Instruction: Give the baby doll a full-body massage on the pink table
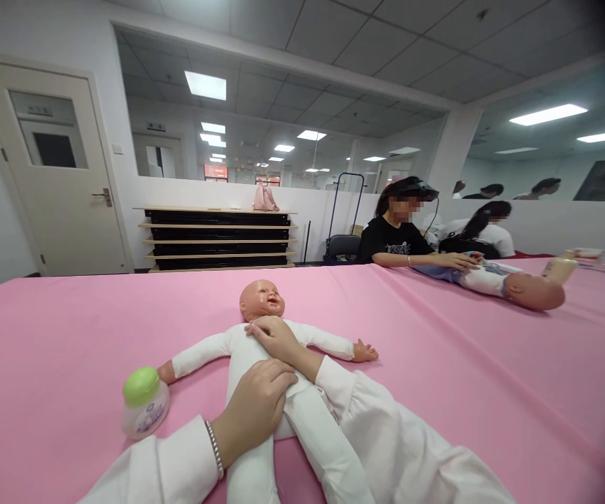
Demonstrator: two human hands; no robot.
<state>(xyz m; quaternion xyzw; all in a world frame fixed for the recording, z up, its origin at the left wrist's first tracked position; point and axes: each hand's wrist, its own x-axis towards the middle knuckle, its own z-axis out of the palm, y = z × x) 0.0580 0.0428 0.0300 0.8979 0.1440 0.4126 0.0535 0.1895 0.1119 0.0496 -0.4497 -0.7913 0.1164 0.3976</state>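
A baby doll [244, 357] with a white cloth body lies face up on the pink tablecloth, its head away from me and its arms spread. Across its lower belly rests my left hand [260, 397], fingers lightly bent and laid on the cloth, a beaded bracelet at the wrist. My right hand [276, 337] lies flat on the doll's upper chest, just below the chin. Neither hand grips anything. Beside the doll's hand on the left stands a clear jar [145, 406] with a green lid.
Across the pink tablecloth [45, 350], a person in a black shirt [394, 238] has their hands on another doll [491, 283]. A pale bottle [559, 266] stands behind that doll's head. Beyond the table are stacked boards [218, 238] with a pink backpack [265, 197] on top.
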